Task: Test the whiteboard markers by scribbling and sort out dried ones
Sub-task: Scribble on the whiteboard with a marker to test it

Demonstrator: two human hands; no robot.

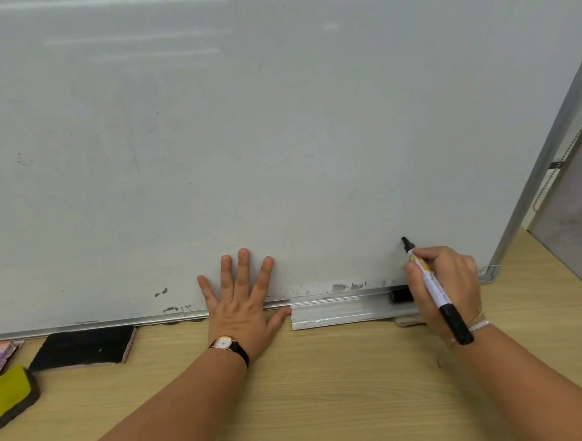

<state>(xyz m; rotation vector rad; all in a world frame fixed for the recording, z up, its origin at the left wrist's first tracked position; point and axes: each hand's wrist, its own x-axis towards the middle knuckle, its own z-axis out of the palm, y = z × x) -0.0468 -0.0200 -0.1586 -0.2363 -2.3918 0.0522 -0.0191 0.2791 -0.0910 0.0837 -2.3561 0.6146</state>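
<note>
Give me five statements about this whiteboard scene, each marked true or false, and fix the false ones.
1. The right hand grips an uncapped marker, its black tip pointed at the whiteboard. True.
2. The left hand holds a second marker. False: it holds nothing and lies flat with fingers spread over the board's lower edge.
3. The wristwatch is on the right wrist. False: it is on the left wrist.
4. A black eraser lies on the wooden table, left of the left hand. True.
5. Bold fresh scribbles fill the board's middle. False: only faint specks and smudges near the bottom edge show.
</note>
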